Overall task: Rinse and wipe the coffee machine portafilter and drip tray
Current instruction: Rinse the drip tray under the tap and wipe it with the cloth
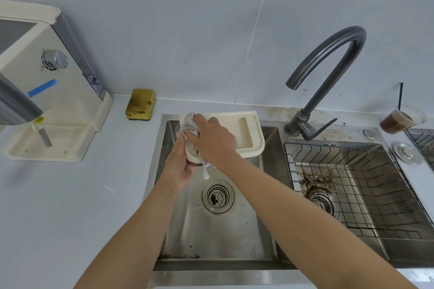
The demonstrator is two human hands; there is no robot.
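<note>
Worktop [94, 206] of pale grey-blue laminate, with a twin-basin stainless steel sink [211, 237] set into it. Above the left basin, held clear of the basin floor: rectangular cream plastic drip tray [244, 131], tilted, far edge close to the sink's back rim (contact with that rim unclear).

Left grip [180, 162] under the tray's near left corner, fingers curled round the edge from below, thumb up against the side. Right grip [211, 141] on top of that same end, closed over a crumpled white cloth [190, 122] and pressing it onto the tray. Cloth bunched out past the fingertips, with a loose tail hanging below the corner. Round metal drain strainer [218, 196] just beneath.

To the right, dark grey gooseneck tap [328, 65] standing on the sink deck between the basins. In the right basin, a metal wire rack [352, 183], with brown coffee grounds [314, 182] scattered near its drain. Beyond, at the back right, a clear plastic cup of brown drink [397, 121] with a dark straw.

On the left of the worktop, a cream coffee machine [47, 73] bearing a strip of blue tape [42, 88]. Between machine and sink, against the wall, a stained yellow sponge [140, 103].
</note>
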